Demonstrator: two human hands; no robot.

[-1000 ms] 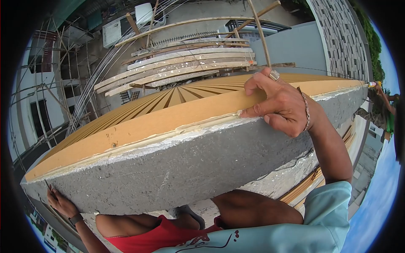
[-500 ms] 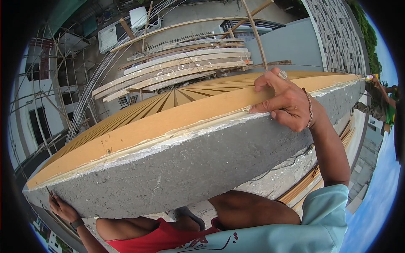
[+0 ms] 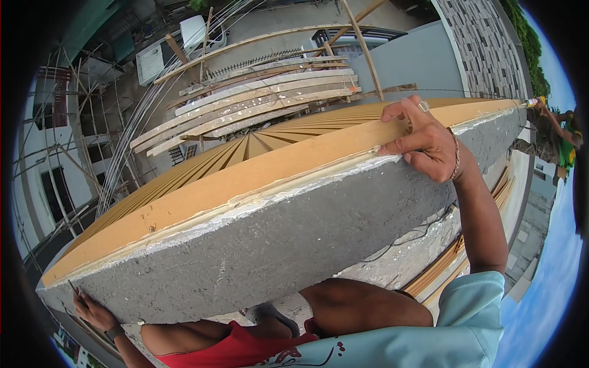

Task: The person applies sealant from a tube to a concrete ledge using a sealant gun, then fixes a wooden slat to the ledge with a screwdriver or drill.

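Observation:
My right hand (image 3: 426,144) touches the cream sealant bead (image 3: 276,189) with one fingertip, where a small blob clings. Its other fingers are partly bent and apart, with nothing held. The bead runs along the seam between the tan panel edge (image 3: 202,183) and the rough grey concrete ledge (image 3: 257,251). Smeared white material borders it on the concrete side. At the far left end of the ledge, my left hand (image 3: 95,313) rests with fingers bent around a thin dark stick-like thing (image 3: 72,286), whose kind I cannot make out.
A co-worker (image 3: 567,132) at the far right holds a tube (image 3: 532,102) at the ledge's far end. Beyond the ribbed tan panel (image 3: 245,147) lie stacked planks (image 3: 257,98), wooden poles and cables (image 3: 126,147), over a drop to the street. Brown strips (image 3: 451,260) lie below the ledge.
My right fingertip has slid a short way rightward along the bead. My left hand stays at the ledge's left end. The view has shifted slightly.

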